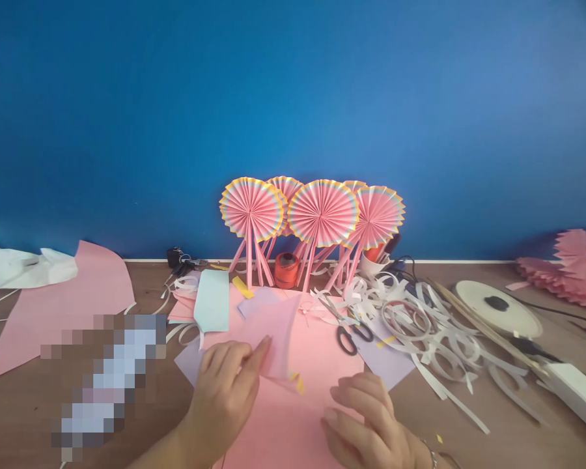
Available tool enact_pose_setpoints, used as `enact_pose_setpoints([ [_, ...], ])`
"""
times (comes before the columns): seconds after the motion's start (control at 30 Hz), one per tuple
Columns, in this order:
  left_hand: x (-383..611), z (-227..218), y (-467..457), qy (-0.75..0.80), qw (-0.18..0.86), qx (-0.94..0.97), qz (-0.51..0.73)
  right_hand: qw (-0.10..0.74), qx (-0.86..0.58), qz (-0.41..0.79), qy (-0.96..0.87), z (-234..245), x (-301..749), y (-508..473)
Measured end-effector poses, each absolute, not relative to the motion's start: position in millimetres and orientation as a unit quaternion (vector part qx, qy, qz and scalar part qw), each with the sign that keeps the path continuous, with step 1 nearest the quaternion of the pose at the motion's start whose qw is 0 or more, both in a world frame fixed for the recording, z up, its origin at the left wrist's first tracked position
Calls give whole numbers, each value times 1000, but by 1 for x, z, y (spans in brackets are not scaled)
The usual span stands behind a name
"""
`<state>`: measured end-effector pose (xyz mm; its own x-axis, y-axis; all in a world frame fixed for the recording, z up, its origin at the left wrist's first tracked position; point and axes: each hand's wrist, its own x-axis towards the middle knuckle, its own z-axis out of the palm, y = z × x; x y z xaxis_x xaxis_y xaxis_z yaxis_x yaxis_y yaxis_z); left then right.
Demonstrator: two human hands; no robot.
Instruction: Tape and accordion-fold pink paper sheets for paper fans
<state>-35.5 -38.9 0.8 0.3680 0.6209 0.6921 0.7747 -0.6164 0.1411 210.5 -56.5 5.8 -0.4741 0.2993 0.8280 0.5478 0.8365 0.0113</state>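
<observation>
My left hand (227, 387) pinches the lower edge of a folded pink paper piece (277, 335) and lifts it off the big pink sheet (293, 417) lying in front of me. My right hand (364, 420) rests on that sheet with its fingers curled loosely, holding nothing that I can see. A small yellow scrap (299, 383) lies between the two hands. Black-handled scissors (352, 333) lie just beyond my right hand.
Several pink pleated paper fans on sticks (317, 215) lean against the blue wall, with an orange ribbon spool (286, 270) at their feet. White curled paper strips (420, 322) pile up on the right. A pale blue paper (211, 301), a large pink sheet (68, 293) and a white round reel (498, 306) lie about.
</observation>
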Motion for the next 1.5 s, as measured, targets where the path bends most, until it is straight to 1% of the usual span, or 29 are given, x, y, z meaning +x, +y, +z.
enact_pose_setpoints([
  [0.07, -27, -1, -40, -409, 133, -852, -299, 431, -258, -163, -849, 7, 205, -58],
  [0.13, -19, -6, -42, -391, 125, -884, -224, 375, -289, -158, -867, 7, 198, -56],
  [0.2, -15, -14, -44, -376, 102, -905, -170, 322, -321, -128, -882, 4, 193, -52],
  [0.33, -14, -23, -43, -378, 40, -918, -113, 258, -346, -56, -900, -9, 194, -46],
  [0.5, -17, -21, -44, -394, -26, -915, -78, 201, -361, -37, -910, -24, 202, -45],
  [0.63, -24, -20, -45, -416, -62, -905, -64, 188, -391, 8, -901, -24, 209, -42],
  [0.7, -30, -18, -44, -426, -92, -896, -78, 186, -405, 42, -894, -21, 211, -41],
  [0.9, -40, -5, -32, -492, -258, -818, -147, 175, -461, 183, -850, -8, 217, -37],
  [1.03, -42, 0, -26, -527, -326, -768, -160, 169, -508, 255, -805, -4, 219, -34],
  [1.23, -41, -3, -24, -537, -347, -748, -180, 182, -516, 277, -790, -8, 220, -30],
  [1.5, -39, -6, -23, -536, -324, -756, -188, 191, -526, 232, -795, -11, 215, -30],
])
